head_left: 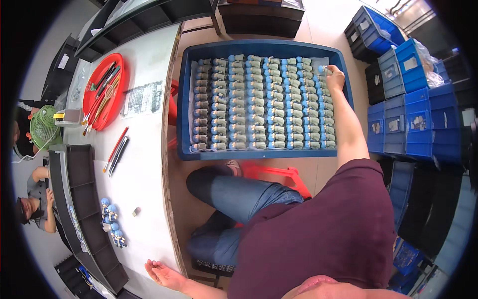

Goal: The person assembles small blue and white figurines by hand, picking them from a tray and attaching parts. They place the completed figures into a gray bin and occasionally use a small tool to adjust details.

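Note:
My right hand (pixel 336 79) pinches a small figurine (pixel 323 69) at the far right corner of a blue tray (pixel 264 155); the fingers partly cover it. Rows of similar small figurines (pixel 256 99), with blue heads and grey-green bodies, fill the tray. On the white worktable my left hand (pixel 163 275) rests near the edge, palm turned up, fingers loosely apart and nothing in them. Beyond it on the tabletop lies a small group of blue-haired figurines (pixel 113 222). Beside them is a small greyish piece (pixel 136 212).
A red oval tray (pixel 124 74) holds brushes and tools. Two pens (pixel 118 156) and a red brush (pixel 115 148) lie on the table. A black divided rack (pixel 82 199) lines its far side; stacked blue bins (pixel 418 117) stand at the right. Another person (pixel 37 204) sits across.

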`<action>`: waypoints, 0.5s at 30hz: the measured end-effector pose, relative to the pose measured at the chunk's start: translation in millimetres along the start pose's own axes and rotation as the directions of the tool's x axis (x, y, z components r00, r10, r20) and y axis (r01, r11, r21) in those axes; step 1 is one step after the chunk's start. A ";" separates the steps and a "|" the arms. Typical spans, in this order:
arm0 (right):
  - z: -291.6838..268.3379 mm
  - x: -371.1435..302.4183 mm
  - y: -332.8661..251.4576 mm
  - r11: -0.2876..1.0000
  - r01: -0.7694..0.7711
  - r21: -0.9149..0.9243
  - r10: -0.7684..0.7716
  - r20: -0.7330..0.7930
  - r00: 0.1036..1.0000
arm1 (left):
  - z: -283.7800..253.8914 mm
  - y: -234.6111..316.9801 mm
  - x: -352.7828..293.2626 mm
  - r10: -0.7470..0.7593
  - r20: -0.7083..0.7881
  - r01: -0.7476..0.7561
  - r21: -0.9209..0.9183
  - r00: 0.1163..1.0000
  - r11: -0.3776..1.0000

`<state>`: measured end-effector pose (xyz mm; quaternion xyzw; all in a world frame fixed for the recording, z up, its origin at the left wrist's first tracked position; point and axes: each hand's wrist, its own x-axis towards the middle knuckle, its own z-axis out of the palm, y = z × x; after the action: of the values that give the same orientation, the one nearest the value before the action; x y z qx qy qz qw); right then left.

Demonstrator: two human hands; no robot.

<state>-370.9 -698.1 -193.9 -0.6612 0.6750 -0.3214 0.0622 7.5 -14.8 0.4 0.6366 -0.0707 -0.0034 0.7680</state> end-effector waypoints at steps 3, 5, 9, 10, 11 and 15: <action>7.7 12.4 0.5 0.980 -0.047 -0.191 0.073 0.130 0.989 | 2.1 -0.4 0.4 -0.006 -0.006 0.006 0.011 1.000 1.000; 4.7 12.2 -16.9 0.964 -0.018 -0.264 0.065 0.169 0.983 | 6.0 -0.8 -0.9 -0.004 -0.009 0.004 0.016 1.000 1.000; 24.5 20.2 -7.4 0.958 0.097 -0.272 0.006 0.354 0.935 | 4.7 0.1 -0.9 0.012 -0.042 -0.011 0.038 0.999 0.999; 36.8 24.2 10.1 0.961 0.101 -0.259 -0.004 0.351 0.936 | 1.3 -2.2 1.2 0.020 -0.046 -0.018 0.044 0.999 0.999; 44.5 25.0 18.2 0.972 0.083 -0.220 0.003 0.366 0.930 | -2.6 -1.2 -4.6 0.038 -0.075 -0.033 0.063 0.996 0.997; 50.8 101.5 165.8 0.732 0.516 -0.445 -0.327 0.434 0.839 | 9.2 -41.2 21.3 -0.041 -0.120 0.034 -0.064 0.992 0.997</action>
<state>-498.4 -824.0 -284.7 -0.8317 0.5472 -0.0069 -0.0937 31.0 -33.6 -36.0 0.6127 -0.0120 0.0186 0.7900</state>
